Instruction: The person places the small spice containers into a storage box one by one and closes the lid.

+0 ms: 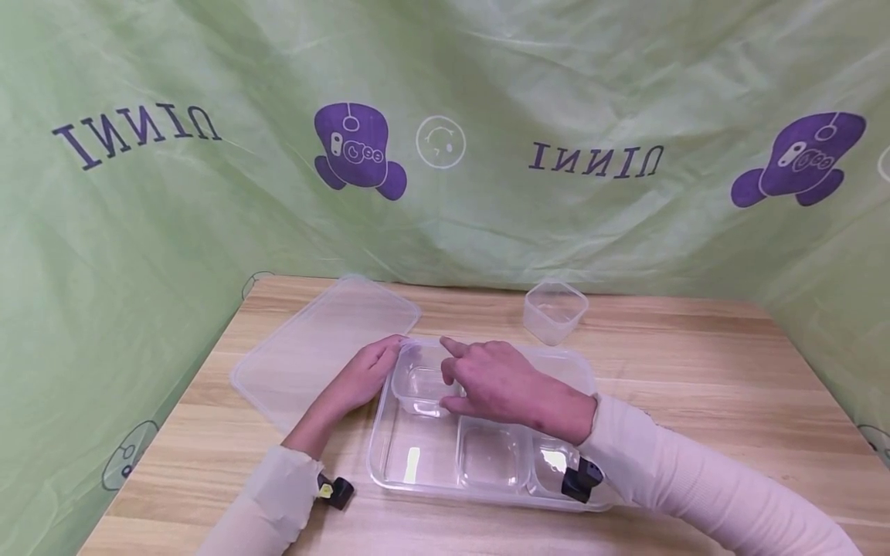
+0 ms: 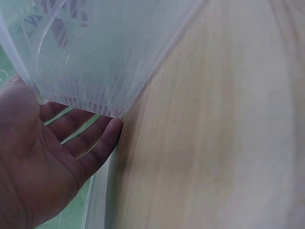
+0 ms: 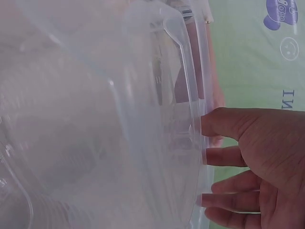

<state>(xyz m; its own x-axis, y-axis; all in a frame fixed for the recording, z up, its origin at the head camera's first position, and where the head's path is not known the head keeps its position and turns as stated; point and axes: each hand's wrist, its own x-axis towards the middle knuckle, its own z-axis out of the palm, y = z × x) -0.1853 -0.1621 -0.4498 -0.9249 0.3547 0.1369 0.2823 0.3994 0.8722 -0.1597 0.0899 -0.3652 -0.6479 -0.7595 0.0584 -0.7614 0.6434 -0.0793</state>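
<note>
A large clear lunch box (image 1: 417, 489) with compartments stands on the table. A small clear container (image 1: 416, 401) sits in its far left part. My left hand (image 1: 365, 374) rests against the box's left side near the far corner. In the left wrist view, its fingers (image 2: 100, 148) lie fairly straight along the box's edge. My right hand (image 1: 497, 378) is over the box, spread beside the small container's right side, index finger pointing to the far rim. In the right wrist view, its fingertips (image 3: 212, 156) meet a clear rim; how firmly, I cannot tell.
A translucent flat lid (image 1: 313, 347) lies on the wooden table (image 1: 695, 371) left of the box. Another small clear container (image 1: 552, 316) stands beyond the box's far side. A green printed curtain (image 1: 487, 216) hangs behind the table and along both sides.
</note>
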